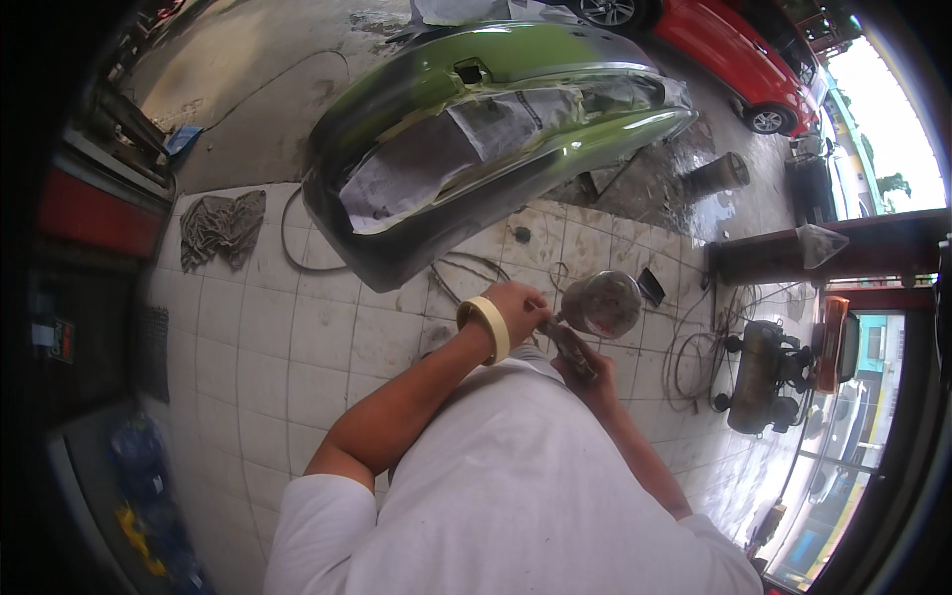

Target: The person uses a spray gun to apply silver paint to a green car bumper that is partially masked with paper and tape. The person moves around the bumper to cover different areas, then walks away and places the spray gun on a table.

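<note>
My right hand [593, 385] is closed round the handle of a spray gun [568, 343], held in front of my waist. A round, paint-stained cup [603, 305] sits at the gun's far end. With its fingers pinched together, my left hand [516, 305] is at the near left side of the gun; its fingertips are partly hidden. Round my left wrist hangs a roll of masking tape [488, 331]. Ahead of me stands a green and dark grey car bumper [387, 243], its opening covered with taped masking paper [407, 171].
A crumpled cloth [222, 230] lies on the tiled floor [322, 342] at the left. Hoses [288, 238] run across the tiles. To the right is an air compressor [759, 377]. A metal can [719, 174] and a red car [734, 55] are farther off, beyond the bumper.
</note>
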The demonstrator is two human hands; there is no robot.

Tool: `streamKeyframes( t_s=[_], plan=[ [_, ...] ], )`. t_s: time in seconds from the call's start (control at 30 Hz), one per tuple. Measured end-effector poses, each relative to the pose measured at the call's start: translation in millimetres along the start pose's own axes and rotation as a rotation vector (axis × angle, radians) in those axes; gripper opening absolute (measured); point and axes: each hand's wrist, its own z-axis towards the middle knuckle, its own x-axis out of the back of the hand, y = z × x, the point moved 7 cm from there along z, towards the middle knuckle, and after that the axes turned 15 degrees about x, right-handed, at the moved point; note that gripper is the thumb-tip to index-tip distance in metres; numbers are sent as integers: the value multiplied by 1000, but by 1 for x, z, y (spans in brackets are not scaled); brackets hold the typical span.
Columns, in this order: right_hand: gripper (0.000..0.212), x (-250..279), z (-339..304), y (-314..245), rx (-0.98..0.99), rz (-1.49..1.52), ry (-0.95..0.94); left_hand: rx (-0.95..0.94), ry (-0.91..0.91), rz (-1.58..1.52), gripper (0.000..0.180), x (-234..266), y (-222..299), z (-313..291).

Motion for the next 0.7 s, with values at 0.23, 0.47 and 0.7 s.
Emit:
streamKeyframes(
  t_s=[0.23,0.47,0.7],
  plan=[
    [61,-1,-3,4,-24,15,13,24,-16,-5,21,-2,0,2],
    [63,1,-8,17,-97,80,56,17,-23,5,25,-5,8,11],
    [53,20,6,32,-141,152,146,-137,88,-33,21,-14,25,35]
  ],
)
